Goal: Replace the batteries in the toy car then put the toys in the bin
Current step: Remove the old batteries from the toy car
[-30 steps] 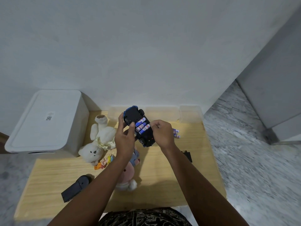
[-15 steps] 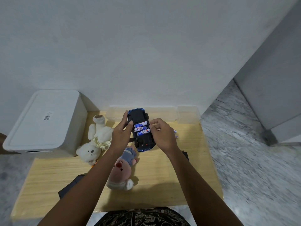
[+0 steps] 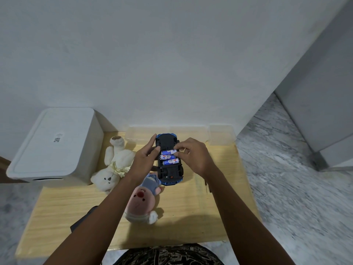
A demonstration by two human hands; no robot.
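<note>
While I'm watching the head feed, I'm logging near to far:
dark object (image 3: 84,219): lying at the table's near left, mostly hidden under my left forearm; can't tell what it is.
pink plush (image 3: 140,202): lying on the wooden table (image 3: 57,217), between my forearms, face up.
white bear (image 3: 112,165): lying left of the car, head toward me, beside the bin.
left hand (image 3: 142,162): gripping the car's left side, fingers curled round it, forefinger reaching up along the edge.
toy car (image 3: 169,172): being held upside down over the table middle, blue body, dark underside up.
batteries (image 3: 169,157): three sitting in the open bay, side by side.
right hand (image 3: 193,156): fingertips pinching in at the batteries' right ends; I can't tell if it's actually holding one.
white bin (image 3: 55,144): sitting far left, lid on.
clear containers (image 3: 219,134): lining up against the wall.
</note>
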